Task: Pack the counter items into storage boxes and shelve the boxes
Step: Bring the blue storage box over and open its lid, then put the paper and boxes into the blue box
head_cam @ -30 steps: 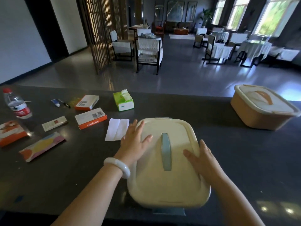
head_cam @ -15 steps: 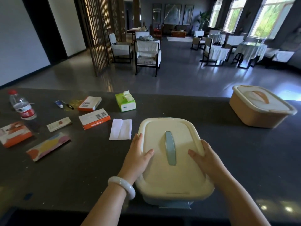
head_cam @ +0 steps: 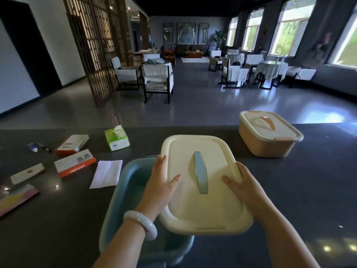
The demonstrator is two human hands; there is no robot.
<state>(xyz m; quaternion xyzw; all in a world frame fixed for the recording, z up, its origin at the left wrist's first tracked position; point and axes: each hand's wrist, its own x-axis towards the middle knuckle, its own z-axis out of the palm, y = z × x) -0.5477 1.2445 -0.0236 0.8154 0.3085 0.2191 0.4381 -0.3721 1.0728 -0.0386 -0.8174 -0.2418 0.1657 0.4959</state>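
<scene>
Both hands, left hand [head_cam: 161, 182] and right hand [head_cam: 242, 185], are gripping the cream lid [head_cam: 202, 182], now lifting rightward off the blue box [head_cam: 123, 200]; packing can begin.

A: State access to the blue box [head_cam: 123, 182].
B: Left part of its opening is uncovered; the cream lid [head_cam: 201, 182], held over the right part, blocks that side.

A: Desk [head_cam: 309, 190] clearance?
B: Open surface between lid and orange box [head_cam: 266, 140]; cartons [head_cam: 74, 163] and paper [head_cam: 106, 174] occupy the left.

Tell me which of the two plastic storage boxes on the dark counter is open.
The blue plastic storage box nearest the person: both hands hold its cream lid lifted off it. The orange plastic storage box remains lidded.
</scene>
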